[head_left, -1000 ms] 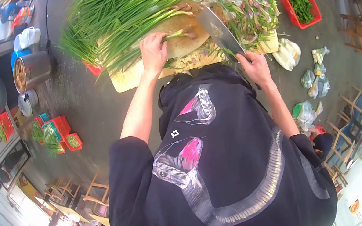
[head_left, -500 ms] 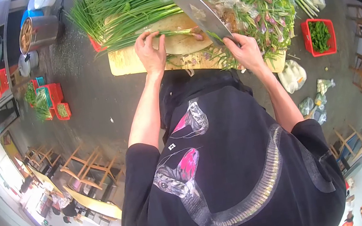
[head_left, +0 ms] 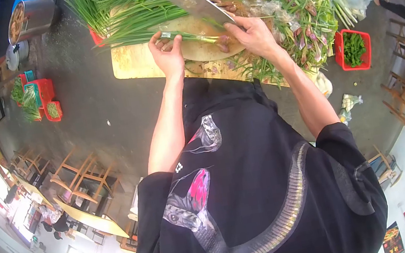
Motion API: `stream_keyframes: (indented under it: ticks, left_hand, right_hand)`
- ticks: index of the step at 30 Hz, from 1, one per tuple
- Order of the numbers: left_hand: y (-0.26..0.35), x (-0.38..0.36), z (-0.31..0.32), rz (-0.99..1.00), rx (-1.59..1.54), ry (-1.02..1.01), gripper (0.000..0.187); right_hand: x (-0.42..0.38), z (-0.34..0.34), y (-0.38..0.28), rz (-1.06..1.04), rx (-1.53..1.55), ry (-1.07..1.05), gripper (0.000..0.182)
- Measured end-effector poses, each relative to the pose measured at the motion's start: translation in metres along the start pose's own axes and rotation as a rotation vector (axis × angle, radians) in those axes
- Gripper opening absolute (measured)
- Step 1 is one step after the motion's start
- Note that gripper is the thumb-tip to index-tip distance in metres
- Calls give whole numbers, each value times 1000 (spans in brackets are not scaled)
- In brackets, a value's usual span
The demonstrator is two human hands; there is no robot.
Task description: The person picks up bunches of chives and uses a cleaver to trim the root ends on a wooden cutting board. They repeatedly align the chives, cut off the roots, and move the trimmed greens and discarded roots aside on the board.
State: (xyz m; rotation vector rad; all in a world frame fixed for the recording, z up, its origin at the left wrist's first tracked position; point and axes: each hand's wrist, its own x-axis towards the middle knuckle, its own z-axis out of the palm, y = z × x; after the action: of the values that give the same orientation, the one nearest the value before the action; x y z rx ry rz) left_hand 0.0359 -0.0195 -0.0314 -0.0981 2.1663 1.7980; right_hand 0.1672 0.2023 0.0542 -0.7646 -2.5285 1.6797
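Note:
My left hand (head_left: 168,57) is at the near edge of the chopping board (head_left: 192,60), its fingers and thumb curled round a few spring onions (head_left: 199,38) with reddish bulbs pointing right. A small shiny patch shows by its fingertips. My right hand (head_left: 256,37) grips the handle of a broad cleaver (head_left: 193,2). The blade reaches up and left above a large pile of spring onions (head_left: 141,9), whose green tops point left. To the right of my right hand lies a heap of loose leaves and trimmings (head_left: 301,15).
A pale wooden table (head_left: 124,65) bears the board. On the floor stand a red basket of green leaves (head_left: 353,49) at right and several red baskets (head_left: 47,93) at left. A big metal pot (head_left: 32,20) is at upper left, wooden chairs (head_left: 83,177) at lower left.
The cleaver has swung left, its blade now over the spring onion pile. My right hand has moved up and left. My left hand stays with the spring onions; the whole view has shifted slightly.

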Motion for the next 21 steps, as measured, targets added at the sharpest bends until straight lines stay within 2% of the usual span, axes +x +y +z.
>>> stream_keyframes:
  ticks: [3, 9, 15, 21]
  left_hand:
    - [22, 22, -21, -49, 43, 19, 69]
    - [30, 24, -20, -194, 62, 12, 66]
    - [35, 19, -19, -156, 52, 25, 69]
    - [27, 6, -16, -32, 168, -25, 72]
  right_hand:
    - [26, 26, -12, -32, 54, -43, 29]
    - [34, 26, -15, -45, -97, -208, 27]
    - [35, 37, -4, -219, -90, -104, 24]
    - [34, 28, 1, -127, -89, -230, 24]
